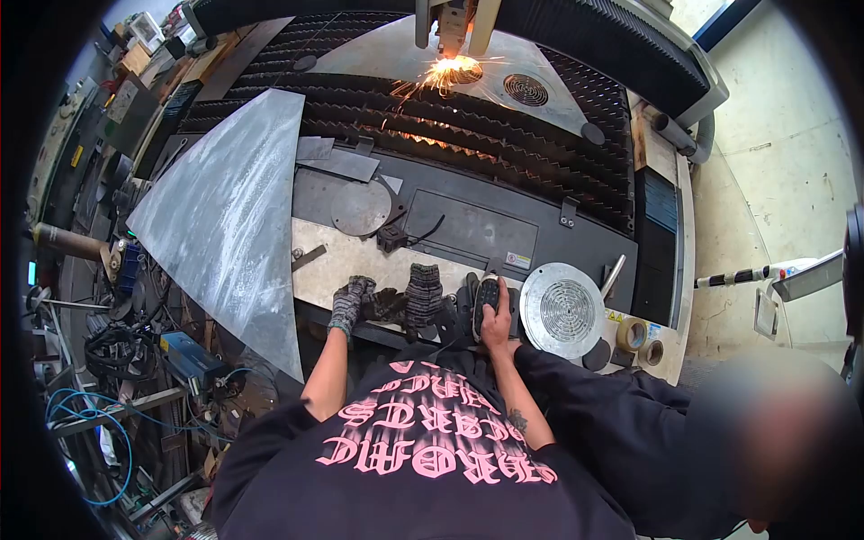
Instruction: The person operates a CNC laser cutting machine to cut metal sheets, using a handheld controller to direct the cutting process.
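Observation:
My left hand (352, 302), in a grey knit glove, rests at the front edge of a pale metal strip with its fingers curled. What they close on, if anything, is hidden. Beside it lies a dark glove (385, 306), and right of that a striped grey knit glove (423, 295). My right hand (496, 322) is bare and wrapped round a black handheld controller (489, 292) with small buttons. A round metal disc (563, 310) with concentric slots leans just right of this hand. A co-worker's dark sleeve (585, 387) reaches in close to my right wrist.
Ahead, a cutting head (454, 31) throws sparks onto a large sheet (387, 54) over toothed slats (396, 121). A pointed metal sheet (234, 216) overhangs the left side. Tape rolls (632, 335) sit at the right; cables and tools crowd the left.

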A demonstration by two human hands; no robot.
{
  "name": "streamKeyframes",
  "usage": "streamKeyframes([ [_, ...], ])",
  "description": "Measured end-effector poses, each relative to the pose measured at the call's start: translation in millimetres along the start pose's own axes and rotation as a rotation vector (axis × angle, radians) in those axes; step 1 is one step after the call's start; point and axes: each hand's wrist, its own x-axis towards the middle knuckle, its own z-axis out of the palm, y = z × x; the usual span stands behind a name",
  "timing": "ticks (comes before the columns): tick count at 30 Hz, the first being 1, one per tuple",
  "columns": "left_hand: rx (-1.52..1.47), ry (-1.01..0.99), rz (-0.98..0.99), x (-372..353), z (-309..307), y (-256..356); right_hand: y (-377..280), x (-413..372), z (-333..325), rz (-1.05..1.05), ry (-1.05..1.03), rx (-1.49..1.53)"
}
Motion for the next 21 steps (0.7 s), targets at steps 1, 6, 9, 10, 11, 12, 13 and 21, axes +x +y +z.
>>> streamKeyframes([
  [1, -0.045, 0.004, -0.028, 1.9, -0.4, -2.5, -3.9, 0.4, -1.5, 0.014, -0.007, 0.014],
  [6, -0.045, 0.005, -0.037, -2.3, 0.1, 2.5, -9.0, 1.5, -0.8, 0.042, 0.001, 0.040],
  [9, 0.021, 0.024, -0.048, -4.6, -1.2, 6.7, 0.0, 0.3, 1.4, 0.106, -0.006, 0.110],
  [10, 0.012, 0.023, -0.051, -3.2, -1.8, 3.9, -2.0, -0.3, 1.2, 0.108, -0.006, 0.112],
  [11, 0.004, 0.022, -0.054, -1.7, -2.1, 1.2, -3.9, -0.6, -0.2, 0.079, -0.001, 0.084],
  [12, 0.019, 0.026, -0.042, -0.2, -2.2, 0.1, -8.0, 0.5, -0.5, 0.050, 0.005, 0.056],
  [13, 0.034, 0.030, -0.032, 0.9, -2.4, -1.3, -7.3, 0.4, -0.1, 0.054, 0.004, 0.064],
  [21, -0.037, 0.061, -0.096, 0.9, -2.5, -3.1, 0.3, 0.3, 0.8, 0.078, -0.011, 0.099],
])
